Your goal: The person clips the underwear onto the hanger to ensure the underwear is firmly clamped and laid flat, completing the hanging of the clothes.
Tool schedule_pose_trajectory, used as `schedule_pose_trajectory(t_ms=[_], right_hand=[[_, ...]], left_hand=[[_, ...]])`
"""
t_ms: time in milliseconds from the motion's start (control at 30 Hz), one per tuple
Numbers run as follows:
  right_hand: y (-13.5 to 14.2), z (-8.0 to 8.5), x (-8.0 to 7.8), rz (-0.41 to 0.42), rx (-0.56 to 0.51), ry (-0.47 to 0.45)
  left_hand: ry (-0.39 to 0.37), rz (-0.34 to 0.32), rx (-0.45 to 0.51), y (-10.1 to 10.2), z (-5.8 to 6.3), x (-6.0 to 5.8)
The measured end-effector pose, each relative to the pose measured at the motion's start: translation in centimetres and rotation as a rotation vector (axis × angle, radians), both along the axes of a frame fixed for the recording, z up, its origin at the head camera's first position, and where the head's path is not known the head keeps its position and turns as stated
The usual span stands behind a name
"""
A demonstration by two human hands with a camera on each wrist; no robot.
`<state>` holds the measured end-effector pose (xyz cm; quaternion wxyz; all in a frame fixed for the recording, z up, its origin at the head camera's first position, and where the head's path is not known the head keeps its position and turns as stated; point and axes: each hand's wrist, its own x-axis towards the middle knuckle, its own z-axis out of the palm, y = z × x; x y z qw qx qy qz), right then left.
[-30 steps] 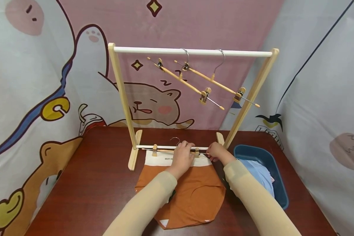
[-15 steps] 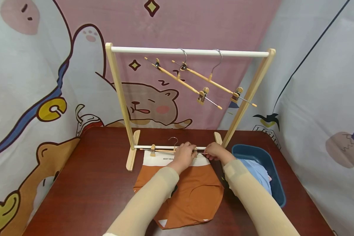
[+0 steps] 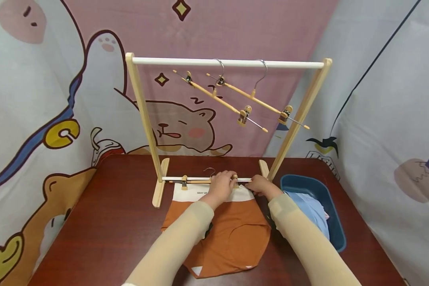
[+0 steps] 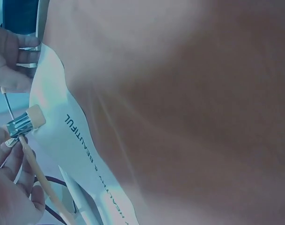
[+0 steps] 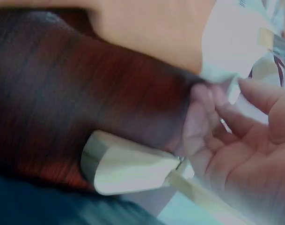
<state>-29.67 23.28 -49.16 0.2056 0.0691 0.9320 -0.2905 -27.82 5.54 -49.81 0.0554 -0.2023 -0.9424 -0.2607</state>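
Note:
Orange-brown briefs (image 3: 232, 234) with a white, lettered waistband (image 4: 62, 122) lie spread on the table. A wooden clip hanger (image 3: 200, 182) stretches along the waistband, its left clip (image 3: 184, 182) on the cloth. My left hand (image 3: 222, 186) pinches the handles of the right clip (image 4: 26, 123), whose wooden pad lies over the waistband; whether it bites the cloth I cannot tell. My right hand (image 3: 263, 186) pinches the waistband's right corner, its thumb and fingers meeting at the edge in the right wrist view.
A wooden rack with a white top rail (image 3: 186, 61) stands behind the briefs. Two more clip hangers (image 3: 218, 99) hang from it. At the right, a blue basin (image 3: 334, 214) holds light-blue cloth (image 3: 309, 210). A rack foot (image 5: 128, 164) lies close to my right hand.
Both hands stay at the waistband's right end. My left fingers have shifted slightly on the right clip, which stands more upright. The whole head view has drifted a little.

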Motion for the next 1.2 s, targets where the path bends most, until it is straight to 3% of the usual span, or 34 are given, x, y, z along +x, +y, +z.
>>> schedule_pose_trajectory(t_ms=[100, 333, 700, 1067, 1200], right_hand=[[-0.6, 0.0, 0.1, 0.011, -0.054, -0.054], [-0.6, 0.7, 0.2, -0.106, -0.251, -0.174], [-0.1, 0.9, 1.4, -0.083, -0.196, -0.054], [-0.6, 0.8, 2.1, -0.122, -0.220, 0.072], [-0.7, 0.7, 2.2, -0.129, -0.223, 0.091]], left_hand=[[-0.008, -0.001, 0.024, -0.2, -0.1, -0.2], [-0.040, -0.017, 0.074, -0.6, -0.2, -0.6], [-0.147, -0.091, 0.167, -1.0, 0.0, -0.8], [-0.188, -0.110, 0.241, -1.0, 0.1, -1.0], [-0.163, -0.107, 0.248, -1.0, 0.1, -1.1]])
